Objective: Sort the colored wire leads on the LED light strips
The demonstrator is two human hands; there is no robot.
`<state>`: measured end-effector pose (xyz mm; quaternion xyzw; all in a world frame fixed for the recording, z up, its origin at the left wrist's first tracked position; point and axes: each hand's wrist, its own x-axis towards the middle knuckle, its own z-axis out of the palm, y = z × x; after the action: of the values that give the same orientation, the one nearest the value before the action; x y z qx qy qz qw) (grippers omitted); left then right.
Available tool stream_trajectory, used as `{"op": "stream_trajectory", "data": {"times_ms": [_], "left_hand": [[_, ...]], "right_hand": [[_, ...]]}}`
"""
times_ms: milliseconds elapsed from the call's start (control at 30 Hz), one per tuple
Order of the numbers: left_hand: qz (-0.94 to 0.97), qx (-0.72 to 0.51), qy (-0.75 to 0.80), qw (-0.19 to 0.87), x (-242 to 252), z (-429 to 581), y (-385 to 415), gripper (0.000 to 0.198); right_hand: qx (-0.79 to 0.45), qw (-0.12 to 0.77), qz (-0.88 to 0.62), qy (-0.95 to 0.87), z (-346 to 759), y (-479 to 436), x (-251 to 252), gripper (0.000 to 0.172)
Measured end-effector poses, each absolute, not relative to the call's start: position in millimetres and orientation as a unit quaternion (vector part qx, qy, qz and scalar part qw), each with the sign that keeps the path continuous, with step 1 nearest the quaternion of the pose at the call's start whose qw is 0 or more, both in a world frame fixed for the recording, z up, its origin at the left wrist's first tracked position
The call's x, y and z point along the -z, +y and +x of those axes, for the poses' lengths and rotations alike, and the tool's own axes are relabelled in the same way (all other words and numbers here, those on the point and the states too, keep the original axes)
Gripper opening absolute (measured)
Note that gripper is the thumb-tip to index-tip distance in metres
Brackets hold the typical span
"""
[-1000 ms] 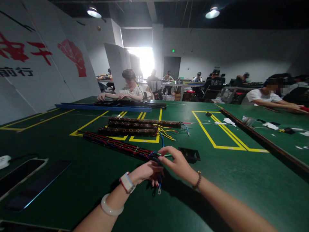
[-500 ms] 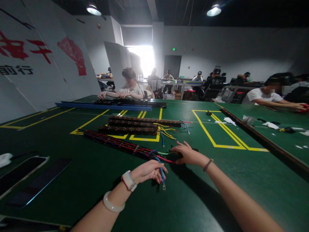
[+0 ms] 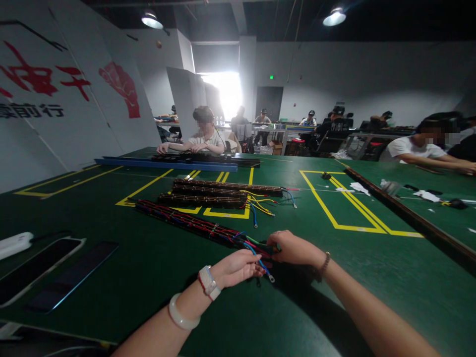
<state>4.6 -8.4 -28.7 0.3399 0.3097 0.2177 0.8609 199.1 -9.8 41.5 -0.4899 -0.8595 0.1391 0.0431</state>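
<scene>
A long dark bar strung with red and blue wires (image 3: 189, 223) lies slanted on the green table, its loose leads toward me. My left hand (image 3: 240, 267) pinches the blue cable (image 3: 265, 269) between thumb and fingers; its ring lug (image 3: 271, 278) hangs free beyond the fingertips. Just right of it, my right hand (image 3: 293, 248) is closed around the end of the green wire (image 3: 262, 244). Red leads run beneath this hand, and whether it also grips them I cannot tell.
Similar dark bars (image 3: 208, 199) with yellow and blue leads lie farther back. Two phone-like slabs (image 3: 76, 275) rest at left. A long brown strip (image 3: 401, 208) and paper scraps (image 3: 360, 188) are at right. A co-worker (image 3: 204, 134) sits across, behind a blue rail (image 3: 167, 163).
My right hand has gone from spread fingers to closed on the green wire. The left hand has shifted slightly right, and the blue cable's lug has swung right. The view has turned slightly left.
</scene>
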Motion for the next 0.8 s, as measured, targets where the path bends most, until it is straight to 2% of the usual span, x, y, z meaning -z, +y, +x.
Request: {"op": "stream_trajectory", "data": {"times_ms": [267, 400, 633, 800], "left_hand": [[0.342, -0.240, 0.360, 0.834, 26.3, 14.2, -17.6, 0.004], [0.375, -0.232, 0.362, 0.821, 22.9, 14.9, -19.3, 0.009], [0.383, -0.222, 0.366, 0.819, 23.1, 9.5, -15.8, 0.023], [0.392, -0.230, 0.382, 0.805, 29.3, 7.2, -10.9, 0.034]], "right_hand": [[-0.142, 0.066, -0.489, -0.858, 182.6, -29.5, -41.8, 0.008], [-0.118, 0.052, -0.493, -0.861, 178.4, -33.3, -41.4, 0.005], [-0.080, 0.061, -0.505, -0.858, 192.4, -17.8, -33.7, 0.009], [0.017, 0.091, -0.529, -0.843, 203.5, 4.0, -18.7, 0.018]]}}
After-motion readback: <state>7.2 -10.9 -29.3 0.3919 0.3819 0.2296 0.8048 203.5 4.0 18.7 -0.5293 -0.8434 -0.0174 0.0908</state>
